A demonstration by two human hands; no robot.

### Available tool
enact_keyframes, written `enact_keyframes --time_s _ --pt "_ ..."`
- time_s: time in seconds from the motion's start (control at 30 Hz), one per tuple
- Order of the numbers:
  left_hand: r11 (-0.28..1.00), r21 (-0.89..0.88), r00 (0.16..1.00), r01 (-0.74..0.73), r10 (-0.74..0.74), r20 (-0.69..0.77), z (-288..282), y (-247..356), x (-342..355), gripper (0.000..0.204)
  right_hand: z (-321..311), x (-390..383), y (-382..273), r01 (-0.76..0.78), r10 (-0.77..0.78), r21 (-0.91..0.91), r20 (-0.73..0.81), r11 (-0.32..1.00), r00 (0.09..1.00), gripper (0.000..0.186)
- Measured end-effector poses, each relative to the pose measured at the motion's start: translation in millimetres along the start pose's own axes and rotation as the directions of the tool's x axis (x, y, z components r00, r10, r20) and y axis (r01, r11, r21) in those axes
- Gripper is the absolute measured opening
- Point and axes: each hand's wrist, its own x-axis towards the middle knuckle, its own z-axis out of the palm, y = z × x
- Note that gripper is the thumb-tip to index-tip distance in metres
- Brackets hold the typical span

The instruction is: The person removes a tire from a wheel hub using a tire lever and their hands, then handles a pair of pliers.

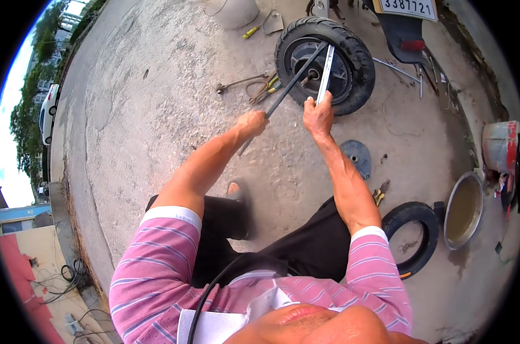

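Observation:
In front of me a scooter wheel [359, 64] with a black tyre lies on its side on the concrete, its hub facing up. My left hand [253, 122] is wrapped round a long dark metal bar [294, 81], whose far end meets the rim near the tyre's inner edge. Closed on the near end of a flat silver tyre lever [326, 71], my right hand [319, 113] is just over the near side of the tyre. The far tips of both tools come close together at the rim; exactly how they sit under the tyre bead is too small to tell.
Left of the wheel lie pliers [266, 90] and a metal rod tool [240, 83]. A round metal plate [356, 158], yellow-handled pliers [380, 192], a loose tyre [431, 230] and a metal basin [465, 211] are to the right. A scooter's mudguard [402, 35] overhangs beyond the wheel.

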Motion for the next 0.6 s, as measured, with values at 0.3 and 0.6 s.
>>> enact_keyframes --time_s 0.3,0.6 --pt "0.989 -0.008 0.980 0.148 -0.146 0.138 48 -22 0 0.033 19 -57 9 0.039 -0.041 0.019 0.169 0.999 0.985 0.050" --pt "0.960 0.279 0.935 -0.006 -0.094 0.343 -32 41 31 0.042 27 -41 36 0.077 -0.080 0.037 0.095 0.996 0.992 0.051"
